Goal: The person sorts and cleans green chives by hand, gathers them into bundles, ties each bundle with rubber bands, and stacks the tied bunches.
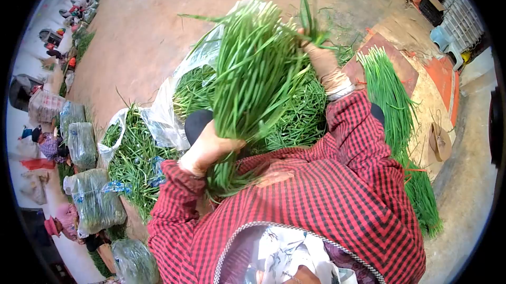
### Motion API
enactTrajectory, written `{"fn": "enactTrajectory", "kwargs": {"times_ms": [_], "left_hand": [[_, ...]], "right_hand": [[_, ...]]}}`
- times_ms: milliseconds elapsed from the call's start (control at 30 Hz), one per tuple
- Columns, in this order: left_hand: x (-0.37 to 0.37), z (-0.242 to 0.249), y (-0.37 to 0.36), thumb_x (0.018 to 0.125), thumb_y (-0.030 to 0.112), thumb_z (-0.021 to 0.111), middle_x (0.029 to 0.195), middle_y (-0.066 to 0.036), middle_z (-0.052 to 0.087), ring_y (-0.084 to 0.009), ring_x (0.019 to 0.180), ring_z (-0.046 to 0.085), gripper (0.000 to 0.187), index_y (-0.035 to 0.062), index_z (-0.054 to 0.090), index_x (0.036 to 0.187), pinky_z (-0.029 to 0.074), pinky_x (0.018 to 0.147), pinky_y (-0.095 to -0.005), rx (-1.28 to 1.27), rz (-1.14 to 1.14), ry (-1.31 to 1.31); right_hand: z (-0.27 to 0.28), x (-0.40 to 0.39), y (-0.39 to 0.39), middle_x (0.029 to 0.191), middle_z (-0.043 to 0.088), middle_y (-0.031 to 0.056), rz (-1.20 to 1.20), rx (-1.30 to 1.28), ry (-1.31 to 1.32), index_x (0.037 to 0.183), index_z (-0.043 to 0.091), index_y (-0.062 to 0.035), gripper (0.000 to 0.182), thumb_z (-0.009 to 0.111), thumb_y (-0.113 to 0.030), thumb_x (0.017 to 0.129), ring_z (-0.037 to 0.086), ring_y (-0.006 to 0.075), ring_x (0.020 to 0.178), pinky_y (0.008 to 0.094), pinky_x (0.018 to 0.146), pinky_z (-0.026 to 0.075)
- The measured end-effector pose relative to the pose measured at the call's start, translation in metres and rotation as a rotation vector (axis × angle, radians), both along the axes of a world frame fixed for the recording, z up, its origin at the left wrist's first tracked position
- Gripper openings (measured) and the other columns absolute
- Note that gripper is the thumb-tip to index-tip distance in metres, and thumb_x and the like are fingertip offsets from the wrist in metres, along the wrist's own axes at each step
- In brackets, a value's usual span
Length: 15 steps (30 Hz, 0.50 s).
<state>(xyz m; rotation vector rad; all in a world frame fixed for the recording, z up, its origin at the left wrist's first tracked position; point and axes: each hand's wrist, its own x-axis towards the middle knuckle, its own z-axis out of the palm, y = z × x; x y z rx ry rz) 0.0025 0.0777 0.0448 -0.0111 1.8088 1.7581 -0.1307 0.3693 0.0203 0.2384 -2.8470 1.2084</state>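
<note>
My left hand (213, 149) is wrapped round the lower, leafy part of a big bunch of garlic chives (247, 68), whose pale cut ends fan out at the top. At the bunch's upper right side, my right hand (320, 62) is closed on a few loose chive blades (308, 12), which stick upward and are smeared by motion. A heap of loose chives (298, 112) lies beneath both hands, partly on a clear plastic sheet (197, 57). To the right, a neat bundle of chives (389, 89) rests with its pale ends away from me.
More chives (134, 162) spill from an open plastic bag at left, beside several packed clear bags (95, 199). Other people (66, 220) sit along the left. A brown sandal (439, 141) lies on cardboard at right; white crates (464, 20) stand at the back right.
</note>
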Motion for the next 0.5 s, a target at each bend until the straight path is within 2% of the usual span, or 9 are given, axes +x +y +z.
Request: {"fn": "enactTrajectory", "kwargs": {"times_ms": [33, 67, 133, 233, 267, 333, 400, 433, 500], "left_hand": [[0.009, 0.015, -0.001, 0.075, 0.000, 0.069, 0.102, -0.004, 0.064, -0.0133, 0.084, 0.059, 0.051, 0.0014, 0.055, 0.124, 0.049, 0.076, -0.0278, -0.031, 0.001, -0.071], [0.016, 0.012, -0.006, 0.075, 0.000, 0.069, 0.102, -0.004, 0.064, -0.0133, 0.084, 0.059, 0.051, 0.0014, 0.055, 0.124, 0.049, 0.076, -0.0278, -0.033, 0.006, -0.084], [0.034, -0.001, -0.016, 0.075, -0.001, 0.068, 0.102, -0.004, 0.064, -0.0138, 0.083, 0.060, 0.050, 0.0015, 0.055, 0.124, 0.050, 0.075, -0.0278, 0.028, 0.048, -0.226], [0.058, -0.019, -0.018, 0.076, 0.000, 0.072, 0.109, -0.009, 0.066, -0.0166, 0.090, 0.063, 0.052, 0.0005, 0.056, 0.125, 0.051, 0.077, -0.0285, 0.245, 0.105, -0.405], [0.063, -0.018, -0.015, 0.075, 0.000, 0.073, 0.112, -0.010, 0.066, -0.0177, 0.092, 0.064, 0.053, 0.0002, 0.056, 0.125, 0.051, 0.078, -0.0285, 0.292, 0.135, -0.446], [0.070, -0.036, -0.021, 0.075, 0.001, 0.072, 0.118, -0.014, 0.065, -0.0216, 0.100, 0.064, 0.056, -0.0005, 0.054, 0.128, 0.050, 0.086, -0.0314, 0.318, 0.113, -0.485], [0.078, -0.042, -0.015, 0.076, 0.001, 0.071, 0.120, -0.015, 0.063, -0.0240, 0.105, 0.062, 0.058, -0.0009, 0.052, 0.130, 0.047, 0.094, -0.0340, 0.486, 0.137, -0.454], [0.080, -0.044, -0.015, 0.075, -0.001, 0.069, 0.122, -0.017, 0.063, -0.0264, 0.110, 0.060, 0.059, -0.0007, 0.051, 0.131, 0.043, 0.101, -0.0367, 0.527, 0.170, -0.509], [0.082, -0.033, -0.016, 0.074, 0.003, 0.068, 0.120, -0.017, 0.063, -0.0260, 0.108, 0.061, 0.061, -0.0003, 0.051, 0.132, 0.046, 0.097, -0.0354, 0.523, 0.188, -0.497]], "right_hand": [[-0.007, 0.002, -0.004, 0.099, 0.068, 0.0148, 0.003, 0.523, 0.136, 0.122, 0.060, -0.0097, 0.032, 0.059, -0.009, 0.090, 0.065, 0.0229, 0.091, 0.0318, 0.075, 0.052], [-0.030, -0.002, -0.006, 0.087, 0.067, 0.0163, 0.056, -0.297, 0.093, 0.117, 0.062, -0.0040, 0.028, 0.062, -0.012, 0.090, 0.063, 0.0215, 0.081, 0.0318, 0.065, 0.050], [-0.064, -0.001, 0.002, 0.098, 0.068, 0.0117, 0.179, 0.070, 0.221, 0.112, 0.063, -0.0033, 0.023, 0.056, -0.007, 0.091, 0.062, 0.0186, 0.087, 0.0312, 0.077, 0.049], [-0.085, -0.012, -0.004, 0.091, 0.068, 0.0082, 0.076, -0.286, 0.076, 0.108, 0.065, -0.0001, 0.023, 0.060, -0.016, 0.092, 0.058, 0.0163, 0.080, 0.0310, 0.077, 0.048], [-0.088, -0.017, 0.001, 0.091, 0.068, 0.0082, 0.082, -0.290, 0.066, 0.108, 0.065, -0.0001, 0.023, 0.060, -0.016, 0.092, 0.058, 0.0163, 0.080, 0.0310, 0.077, 0.048], [-0.059, -0.016, 0.013, 0.085, 0.067, 0.0084, -0.125, -0.318, -0.099, 0.102, 0.068, -0.0016, 0.025, 0.060, -0.023, 0.093, 0.059, 0.0173, 0.078, 0.0322, 0.075, 0.048], [-0.057, -0.026, 0.023, 0.075, 0.061, 0.0022, -0.143, -0.284, -0.056, 0.096, 0.072, -0.0093, 0.025, 0.059, -0.030, 0.095, 0.051, 0.0124, 0.064, 0.0278, 0.058, 0.043], [-0.064, -0.036, 0.029, 0.077, 0.063, 0.0015, -0.194, -0.342, 0.019, 0.094, 0.072, -0.0113, 0.025, 0.059, -0.033, 0.094, 0.049, 0.0114, 0.062, 0.0280, 0.057, 0.042], [-0.045, -0.038, 0.050, 0.082, 0.064, 0.0016, -0.363, -0.375, 0.062, 0.092, 0.072, -0.0124, 0.028, 0.064, -0.039, 0.090, 0.054, 0.0131, 0.064, 0.0308, 0.058, 0.044]]}}
